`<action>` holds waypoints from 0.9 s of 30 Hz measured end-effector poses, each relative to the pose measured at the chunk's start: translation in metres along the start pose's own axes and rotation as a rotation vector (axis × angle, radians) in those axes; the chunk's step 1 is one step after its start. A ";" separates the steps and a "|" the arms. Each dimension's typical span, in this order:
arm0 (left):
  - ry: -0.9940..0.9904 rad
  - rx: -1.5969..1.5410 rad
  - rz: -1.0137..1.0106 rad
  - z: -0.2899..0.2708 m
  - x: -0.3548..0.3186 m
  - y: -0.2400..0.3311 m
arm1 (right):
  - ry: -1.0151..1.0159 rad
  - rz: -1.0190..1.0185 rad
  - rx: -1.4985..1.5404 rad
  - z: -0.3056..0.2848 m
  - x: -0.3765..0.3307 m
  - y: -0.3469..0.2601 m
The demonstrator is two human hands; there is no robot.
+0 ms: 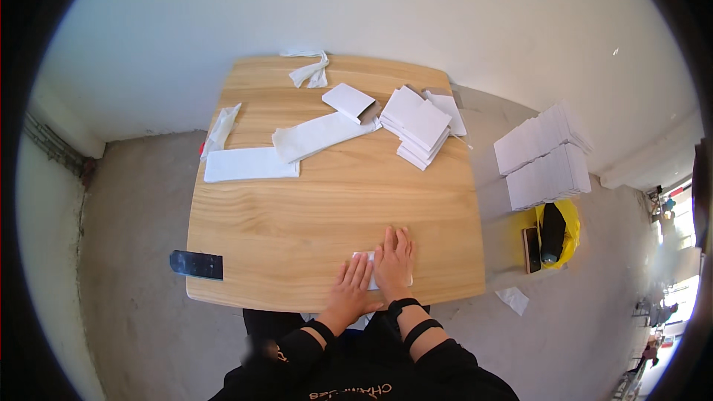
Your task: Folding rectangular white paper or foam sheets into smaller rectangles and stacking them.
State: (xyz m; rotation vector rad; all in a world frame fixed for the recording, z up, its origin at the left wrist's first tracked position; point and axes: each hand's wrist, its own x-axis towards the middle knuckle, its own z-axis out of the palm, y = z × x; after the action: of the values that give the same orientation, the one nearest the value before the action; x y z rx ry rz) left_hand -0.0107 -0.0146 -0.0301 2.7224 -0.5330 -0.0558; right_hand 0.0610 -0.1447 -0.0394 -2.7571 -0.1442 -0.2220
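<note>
Fingers (pixel 403 240) of the right hand (pixel 394 267) and left hand (pixel 350 297) are lying straight, gripping nothing, atop a white flat piece (pixel 373 281) stretching left-to-right at lower centre.

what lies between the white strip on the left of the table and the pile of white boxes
In the head view, a slanted white strip lies between the left strip and the pile, with an open-ended box by its far edge.

smooth wooden tabletop (pixel 334 212), smooth white piece (pixel 373 281), matt paper boxes (pixel 423 122), glossy phone (pixel 197 265)
</note>
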 end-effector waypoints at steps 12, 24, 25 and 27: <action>-0.013 -0.192 0.028 -0.002 -0.003 -0.017 | 0.017 -0.027 -0.046 -0.002 0.000 -0.003; 0.412 -0.622 -0.560 -0.090 -0.163 -0.116 | 0.395 0.194 0.094 -0.057 -0.089 0.163; 0.417 -0.545 -0.559 -0.087 -0.185 -0.129 | 0.383 0.303 0.070 -0.074 -0.110 0.168; 0.388 -0.502 -0.665 -0.076 -0.234 -0.149 | 0.399 0.449 0.032 -0.092 -0.146 0.181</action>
State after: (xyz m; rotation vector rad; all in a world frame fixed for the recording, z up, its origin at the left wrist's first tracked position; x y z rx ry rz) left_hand -0.1669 0.2271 -0.0205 2.2114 0.4483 0.1471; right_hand -0.0719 -0.3571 -0.0439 -2.5652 0.5602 -0.6253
